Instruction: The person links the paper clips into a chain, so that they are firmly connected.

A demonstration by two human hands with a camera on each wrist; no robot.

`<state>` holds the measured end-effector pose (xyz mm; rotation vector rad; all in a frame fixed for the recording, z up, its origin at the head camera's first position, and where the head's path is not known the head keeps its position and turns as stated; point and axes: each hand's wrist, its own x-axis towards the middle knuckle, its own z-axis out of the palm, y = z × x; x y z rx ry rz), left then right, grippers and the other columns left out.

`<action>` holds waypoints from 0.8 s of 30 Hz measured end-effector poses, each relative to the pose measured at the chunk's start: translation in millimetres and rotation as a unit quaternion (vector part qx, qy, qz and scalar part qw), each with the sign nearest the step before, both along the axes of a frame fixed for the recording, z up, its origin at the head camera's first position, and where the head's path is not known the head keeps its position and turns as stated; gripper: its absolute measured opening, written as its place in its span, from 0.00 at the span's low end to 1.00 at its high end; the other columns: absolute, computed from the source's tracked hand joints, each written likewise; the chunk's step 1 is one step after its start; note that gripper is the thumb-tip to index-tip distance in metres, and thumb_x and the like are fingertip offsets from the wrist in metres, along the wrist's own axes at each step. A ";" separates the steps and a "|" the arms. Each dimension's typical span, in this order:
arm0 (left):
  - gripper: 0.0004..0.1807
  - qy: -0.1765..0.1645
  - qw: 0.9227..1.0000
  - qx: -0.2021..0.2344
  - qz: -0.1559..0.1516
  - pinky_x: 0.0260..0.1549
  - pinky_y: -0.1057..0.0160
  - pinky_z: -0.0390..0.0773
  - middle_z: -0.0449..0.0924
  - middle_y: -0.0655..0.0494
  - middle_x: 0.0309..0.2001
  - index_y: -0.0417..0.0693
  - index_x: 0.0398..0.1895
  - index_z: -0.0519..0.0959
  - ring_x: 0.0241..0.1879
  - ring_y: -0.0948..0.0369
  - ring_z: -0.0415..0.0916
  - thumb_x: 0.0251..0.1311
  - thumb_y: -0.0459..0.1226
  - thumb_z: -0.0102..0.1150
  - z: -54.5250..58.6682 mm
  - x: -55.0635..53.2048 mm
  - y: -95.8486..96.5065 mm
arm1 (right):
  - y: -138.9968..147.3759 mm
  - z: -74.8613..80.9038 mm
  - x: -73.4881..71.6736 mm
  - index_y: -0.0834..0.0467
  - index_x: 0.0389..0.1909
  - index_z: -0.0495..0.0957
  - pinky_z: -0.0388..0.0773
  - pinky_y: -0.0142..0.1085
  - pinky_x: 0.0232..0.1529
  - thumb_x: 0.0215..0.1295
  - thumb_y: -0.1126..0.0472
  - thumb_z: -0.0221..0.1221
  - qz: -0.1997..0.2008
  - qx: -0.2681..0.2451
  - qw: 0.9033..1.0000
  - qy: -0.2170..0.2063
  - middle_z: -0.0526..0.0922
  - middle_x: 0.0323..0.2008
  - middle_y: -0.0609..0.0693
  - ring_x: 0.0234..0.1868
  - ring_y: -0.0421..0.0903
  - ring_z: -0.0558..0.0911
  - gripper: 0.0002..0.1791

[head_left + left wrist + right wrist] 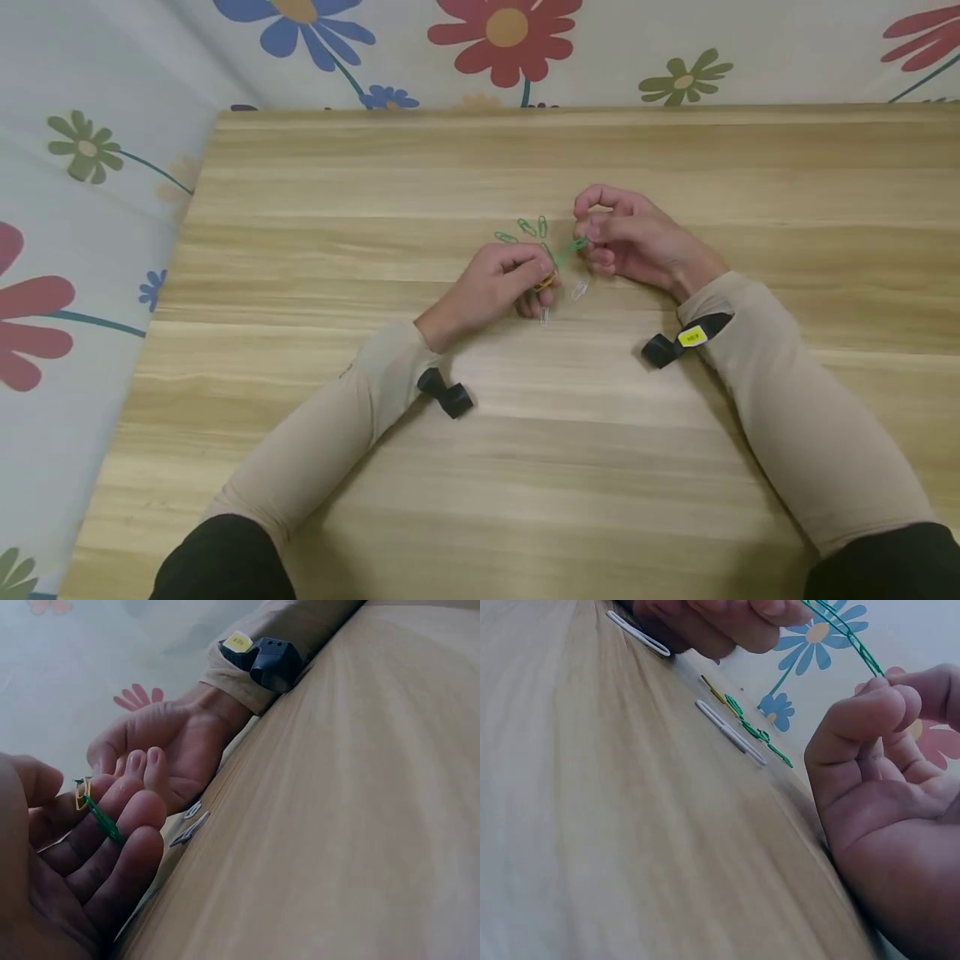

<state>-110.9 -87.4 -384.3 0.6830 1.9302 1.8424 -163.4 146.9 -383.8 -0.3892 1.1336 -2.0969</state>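
Observation:
My left hand (495,279) pinches a yellow paper clip (82,795) between thumb and forefinger, just above the wooden table. A green paper clip (103,817) hangs from it across the fingers. To the right, my right hand (637,242) pinches the end of a green paper clip (866,658) between thumb and forefinger. Green clips stretch from that pinch towards the left hand; where they join is partly hidden by fingers. Close beneath the hands, one white paper clip (580,289) lies on the table and another white clip (545,316) lies under the left fingertips.
Several loose green paper clips (527,227) lie on the table (525,467) just beyond the left hand. A yellow clip (713,688) also lies there in the right wrist view. Flower-patterned cloth (600,58) borders the table's far and left edges.

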 end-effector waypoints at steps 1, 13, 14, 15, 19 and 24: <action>0.17 -0.010 1.000 -0.004 0.000 0.23 0.59 0.81 0.82 0.45 0.27 0.32 0.34 0.80 0.23 0.52 0.79 0.77 0.35 0.47 0.3 -0.3 0.0 | 0.4 -1.0 0.6 0.60 0.45 0.71 0.68 0.30 0.22 0.66 0.78 0.41 0.005 -0.007 1.000 0.002 0.77 0.26 0.52 0.20 0.43 0.69 0.16; 0.19 -0.042 0.999 -0.024 -0.010 0.20 0.56 0.82 0.87 0.46 0.38 0.38 0.57 0.78 0.29 0.48 0.85 0.80 0.42 0.44 3.1 -1.4 -0.3 | 1.4 -6.8 2.2 0.61 0.47 0.73 0.72 0.31 0.24 0.66 0.80 0.44 0.088 -0.041 0.994 0.045 0.80 0.30 0.55 0.23 0.43 0.72 0.17; 0.18 -0.041 0.999 -0.020 -0.012 0.20 0.56 0.82 0.87 0.46 0.39 0.38 0.56 0.79 0.30 0.48 0.86 0.80 0.41 0.44 2.6 -1.6 -0.3 | 1.4 -7.0 2.6 0.61 0.47 0.74 0.73 0.31 0.24 0.65 0.81 0.43 0.087 -0.038 0.994 0.048 0.80 0.30 0.55 0.23 0.42 0.73 0.18; 0.17 -0.039 0.999 -0.017 -0.015 0.19 0.55 0.81 0.87 0.45 0.39 0.38 0.54 0.79 0.30 0.48 0.86 0.79 0.40 0.45 2.2 -1.7 -0.4 | 1.3 -7.0 2.9 0.61 0.47 0.74 0.73 0.31 0.24 0.65 0.81 0.43 0.089 -0.038 0.994 0.049 0.80 0.30 0.55 0.23 0.43 0.72 0.18; 0.14 -0.026 0.999 -0.012 -0.021 0.18 0.57 0.80 0.86 0.44 0.35 0.35 0.46 0.80 0.27 0.50 0.83 0.77 0.37 0.48 1.2 -2.4 -1.4 | 0.5 -7.2 3.5 0.61 0.47 0.74 0.73 0.31 0.24 0.65 0.81 0.43 0.092 -0.028 0.994 0.058 0.80 0.30 0.53 0.22 0.42 0.73 0.19; 0.13 -0.007 0.999 -0.006 -0.034 0.09 0.62 0.68 0.77 0.42 0.21 0.35 0.39 0.81 0.13 0.55 0.68 0.75 0.35 0.51 1.5 -2.8 -3.8 | -0.1 -6.9 4.7 0.60 0.46 0.75 0.73 0.31 0.24 0.64 0.81 0.43 0.093 -0.021 0.994 0.060 0.80 0.30 0.54 0.22 0.43 0.72 0.20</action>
